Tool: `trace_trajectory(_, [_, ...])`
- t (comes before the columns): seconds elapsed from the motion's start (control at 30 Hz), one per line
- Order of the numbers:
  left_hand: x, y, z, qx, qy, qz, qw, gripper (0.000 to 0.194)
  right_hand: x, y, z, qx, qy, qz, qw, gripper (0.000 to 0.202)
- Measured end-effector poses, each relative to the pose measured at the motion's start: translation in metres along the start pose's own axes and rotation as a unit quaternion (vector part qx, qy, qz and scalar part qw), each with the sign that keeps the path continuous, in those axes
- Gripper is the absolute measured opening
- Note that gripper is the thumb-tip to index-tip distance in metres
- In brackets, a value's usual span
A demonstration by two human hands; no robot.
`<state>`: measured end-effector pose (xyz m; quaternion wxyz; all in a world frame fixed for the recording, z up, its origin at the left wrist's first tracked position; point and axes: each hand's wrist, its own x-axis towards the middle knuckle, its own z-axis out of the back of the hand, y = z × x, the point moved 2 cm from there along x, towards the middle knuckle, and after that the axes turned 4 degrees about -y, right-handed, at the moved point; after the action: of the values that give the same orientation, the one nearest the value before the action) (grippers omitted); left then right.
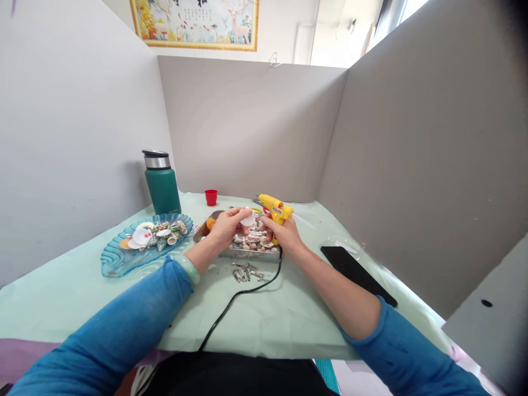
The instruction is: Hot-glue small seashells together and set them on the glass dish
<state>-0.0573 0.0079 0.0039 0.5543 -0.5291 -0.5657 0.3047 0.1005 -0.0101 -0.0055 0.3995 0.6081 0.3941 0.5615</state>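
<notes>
We are, it seems, at a small handicraft workplace: grey partitions [251, 132] stand on 3 sides of our table w/ pale green cover [297, 324]; here we find a yellow glue gun [270, 205] and a metal tray [249, 254] w/ shells [256, 241]. Behind, a framed pic. [198, 33] hangs on the wall [280, 33].

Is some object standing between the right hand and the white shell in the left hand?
Nothing visible stands between the right hand, holding the yellow glue gun, and the white shell in the left hand.
</notes>
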Motion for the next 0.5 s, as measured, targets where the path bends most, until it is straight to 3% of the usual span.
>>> trace_trajectory(0.5, [-0.0024, -0.0022, -0.0018, 0.008, 0.001, 0.013, 1.000, 0.031, -0.0004, -0.0001, 0.0001, -0.004, -0.002, 0.000, 1.000, 0.024])
